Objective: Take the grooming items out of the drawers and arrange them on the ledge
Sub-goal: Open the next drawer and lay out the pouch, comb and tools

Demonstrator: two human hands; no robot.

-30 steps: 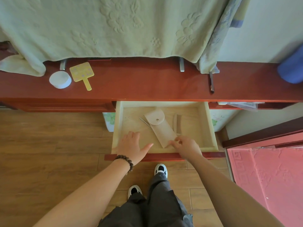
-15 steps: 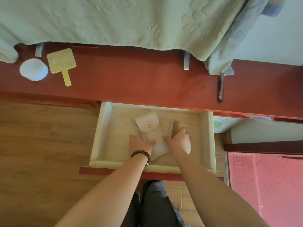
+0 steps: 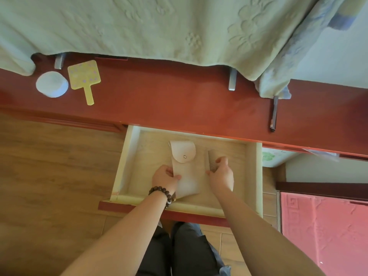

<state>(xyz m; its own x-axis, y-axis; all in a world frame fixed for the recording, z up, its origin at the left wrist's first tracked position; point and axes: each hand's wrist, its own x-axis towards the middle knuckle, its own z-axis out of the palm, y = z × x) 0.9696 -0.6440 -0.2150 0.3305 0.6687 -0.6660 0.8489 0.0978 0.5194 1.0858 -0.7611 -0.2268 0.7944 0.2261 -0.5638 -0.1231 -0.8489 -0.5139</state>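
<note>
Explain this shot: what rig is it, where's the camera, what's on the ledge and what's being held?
There is no robot here. A person works bare-handed, and one wide-angle camera on their head looks down at the hands. The open drawer sits below a red ledge. The left hand, with a bead bracelet, grips a beige snap pouch. The right hand pinches a small comb. On the ledge lie a white round container, a yellow hand mirror and a dark pen-like stick. A green towel hangs above.
</note>
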